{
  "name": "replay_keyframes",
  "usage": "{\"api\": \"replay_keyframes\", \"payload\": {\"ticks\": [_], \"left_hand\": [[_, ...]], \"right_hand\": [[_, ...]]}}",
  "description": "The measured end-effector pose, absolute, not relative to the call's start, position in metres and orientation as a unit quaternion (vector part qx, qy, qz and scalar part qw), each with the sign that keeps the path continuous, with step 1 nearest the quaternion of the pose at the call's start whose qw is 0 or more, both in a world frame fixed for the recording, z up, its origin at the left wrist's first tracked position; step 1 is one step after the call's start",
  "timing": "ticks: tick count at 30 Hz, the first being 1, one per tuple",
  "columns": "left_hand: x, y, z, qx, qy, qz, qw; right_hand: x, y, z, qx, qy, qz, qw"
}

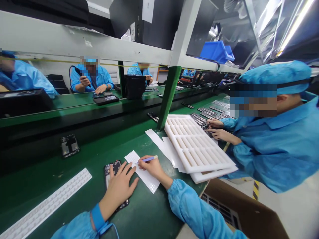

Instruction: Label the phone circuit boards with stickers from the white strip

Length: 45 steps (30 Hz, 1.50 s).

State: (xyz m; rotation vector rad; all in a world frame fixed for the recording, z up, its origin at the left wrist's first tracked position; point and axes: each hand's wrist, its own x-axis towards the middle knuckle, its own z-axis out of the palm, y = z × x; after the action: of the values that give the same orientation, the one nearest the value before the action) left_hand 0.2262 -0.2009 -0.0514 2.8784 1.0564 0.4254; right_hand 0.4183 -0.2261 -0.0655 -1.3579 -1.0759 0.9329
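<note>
My left hand (121,186) lies with fingers spread over an opened phone (107,171), whose dark frame and inner parts show around the hand. Its fingertips reach the left edge of a white sheet of small stickers (149,181) on the green bench. A blue wrist strap with a cord is round my left wrist. My right hand (153,168) is closed on a slim purple pen-like tool (149,159) with a pale yellow end. The tool's tip points at the upper part of the sheet; whether it touches cannot be made out.
A long white strip (50,202) and another phone part (70,146) lie to the left. White foam trays (196,144) and white sheets (161,146) sit to the right, near a green post (169,96). A co-worker (276,132) handles phone parts beyond; a cardboard box (261,205) stands below.
</note>
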Motion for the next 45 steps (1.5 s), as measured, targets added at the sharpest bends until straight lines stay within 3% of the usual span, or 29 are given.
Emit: {"api": "replay_keyframes", "payload": {"ticks": [12,18,26,45], "left_hand": [[0.225,-0.205,-0.047,0.928,0.327,0.176,0.003],[0.178,-0.203,-0.032,0.908,0.343,0.238,-0.03],[0.137,-0.181,-0.074,0.859,0.453,0.239,0.003],[0.141,-0.186,-0.069,0.872,0.439,0.218,0.012]], "right_hand": [[0.42,-0.226,-0.066,-0.552,-0.386,0.429,0.602],[0.405,-0.225,-0.048,-0.561,-0.327,0.42,0.634],[0.326,-0.188,-0.045,-0.516,-0.387,0.514,0.565],[0.327,-0.187,-0.058,-0.509,-0.417,0.525,0.541]]}}
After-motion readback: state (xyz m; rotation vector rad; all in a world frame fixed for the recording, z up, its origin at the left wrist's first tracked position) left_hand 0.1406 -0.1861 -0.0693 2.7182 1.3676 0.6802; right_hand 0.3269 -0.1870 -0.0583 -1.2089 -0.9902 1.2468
